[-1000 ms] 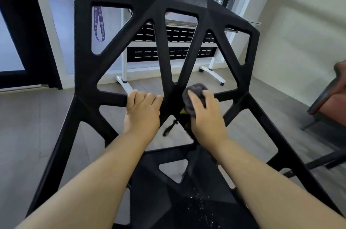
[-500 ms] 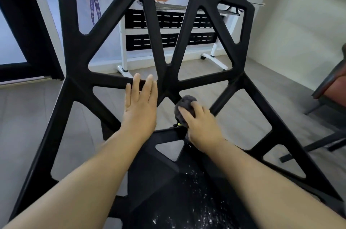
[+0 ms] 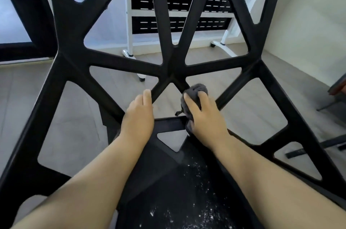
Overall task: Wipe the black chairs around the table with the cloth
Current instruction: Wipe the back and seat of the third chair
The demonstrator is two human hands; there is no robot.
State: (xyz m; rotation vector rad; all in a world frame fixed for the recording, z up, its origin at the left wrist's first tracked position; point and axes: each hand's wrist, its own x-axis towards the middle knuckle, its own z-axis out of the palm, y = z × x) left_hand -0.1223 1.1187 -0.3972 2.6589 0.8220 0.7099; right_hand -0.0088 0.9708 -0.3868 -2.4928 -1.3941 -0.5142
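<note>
One chair (image 3: 119,60) fills the view, its open lattice back upright ahead and its seat running down toward the camera. The cloth (image 3: 194,93) sits low on that back, bunched under the right hand (image 3: 204,116), which grips it closed and presses it on the strut just above where back meets seat. Beside it, the left hand (image 3: 138,114) lies with fingers together and fairly flat on the neighbouring strut; it holds nothing.

On the seat below the cloth, white specks (image 3: 194,174) lie scattered, so the seat looks unwiped. Whether the upper back is already clean is hard to judge, since black plastic hides dust at this angle. Right of the chair, a part of another seat (image 3: 337,88) shows at the frame edge; I judge much work remains, this seat first.
</note>
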